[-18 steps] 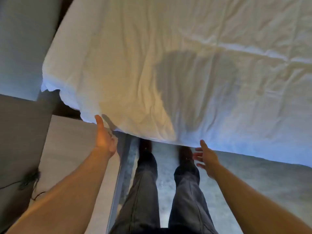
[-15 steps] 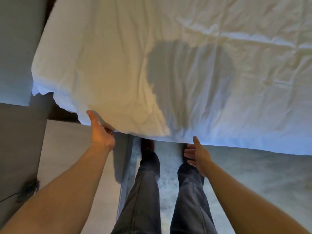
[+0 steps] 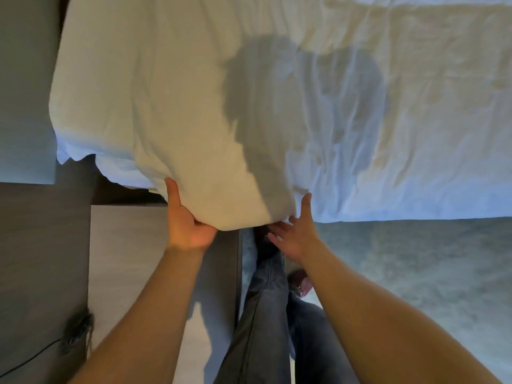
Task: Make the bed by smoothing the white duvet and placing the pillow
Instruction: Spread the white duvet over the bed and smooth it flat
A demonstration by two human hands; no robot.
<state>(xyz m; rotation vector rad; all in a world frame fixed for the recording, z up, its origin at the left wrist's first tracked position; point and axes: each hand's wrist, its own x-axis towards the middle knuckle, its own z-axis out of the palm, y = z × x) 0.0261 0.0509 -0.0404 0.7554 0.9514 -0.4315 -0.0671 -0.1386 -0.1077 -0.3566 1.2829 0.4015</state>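
Observation:
The white duvet (image 3: 277, 92) covers the bed and fills the upper part of the view, wrinkled, with my shadow across its middle. Its near edge hangs over the bed's side. My left hand (image 3: 185, 223) grips a bulging part of this edge, thumb up on the fabric and fingers tucked under the hem. My right hand (image 3: 296, 234) is just to the right, fingers straight and spread, thumb raised against the same hem. No pillow is in view.
A pale wooden bedside surface (image 3: 133, 273) stands at the left, close to the bed's corner. A dark cable and plug (image 3: 77, 328) lie on the dark surface beside it. Grey carpet (image 3: 415, 286) stretches to the right. My legs in jeans (image 3: 263, 314) stand at the bed's side.
Both hands moved forward to the duvet's hem. The left hand took hold of the edge and the right hand came up beside it. The view shifted closer over the bed.

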